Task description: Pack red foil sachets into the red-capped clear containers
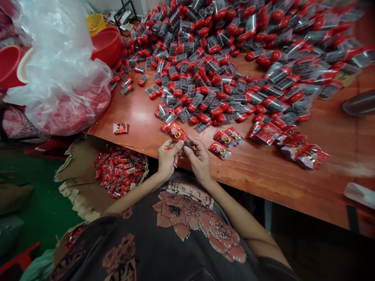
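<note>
My left hand and my right hand meet at the near edge of the wooden table. Both pinch a small red printed packet that sticks up and to the left from my fingers. A dark tube-like piece shows between my fingertips; I cannot make it out clearly. More red packets lie just right of my right hand. A single packet lies to the left.
A big heap of clear tubes with red caps covers the far table. A cardboard box of red packets sits on the floor at left. A clear plastic bag, red bowls and more packets are nearby.
</note>
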A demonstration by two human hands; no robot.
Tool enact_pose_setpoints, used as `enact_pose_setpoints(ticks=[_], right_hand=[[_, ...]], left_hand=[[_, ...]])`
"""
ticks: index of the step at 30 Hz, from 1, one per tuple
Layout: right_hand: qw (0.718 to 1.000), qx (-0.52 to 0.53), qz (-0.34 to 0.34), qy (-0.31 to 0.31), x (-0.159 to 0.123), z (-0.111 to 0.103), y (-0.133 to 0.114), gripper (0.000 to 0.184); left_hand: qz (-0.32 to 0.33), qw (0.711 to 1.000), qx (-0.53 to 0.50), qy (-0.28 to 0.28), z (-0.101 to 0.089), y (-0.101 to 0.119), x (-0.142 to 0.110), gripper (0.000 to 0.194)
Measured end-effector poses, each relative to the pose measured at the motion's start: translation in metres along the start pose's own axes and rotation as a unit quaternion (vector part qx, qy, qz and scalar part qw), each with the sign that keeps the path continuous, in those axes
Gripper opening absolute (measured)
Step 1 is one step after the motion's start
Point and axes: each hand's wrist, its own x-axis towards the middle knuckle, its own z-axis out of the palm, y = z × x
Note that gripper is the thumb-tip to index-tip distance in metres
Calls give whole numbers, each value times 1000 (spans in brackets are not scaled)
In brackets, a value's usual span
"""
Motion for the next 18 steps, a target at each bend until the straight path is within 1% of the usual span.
enact_pose_setpoints(ticks=[3,7,9,12,15,18], right_hand=[[1000,-11,10,-8,2,-1,-4,45],[999,-30,2,-42,2,-4,-6,41],[998,-51,-11,-41,1,-4,-5,44],[997,-70,-17,-31,0,-4,-3,50],[998,-44,-11,-32,-1,-3,-3,50],[999,-12,8,-30,-1,-1,-3,48]], left_hand=[[-11,1000,23,-17,-4,3,3,23],[-8,1000,7,-2,-6,15,11,29],[-18,1000,10,-10,-5,21,14,36],[-51,998,30,-38,-3,25,14,46],[-54,997,33,-44,-2,20,11,40],[-33,999,10,-20,-2,10,6,30]])
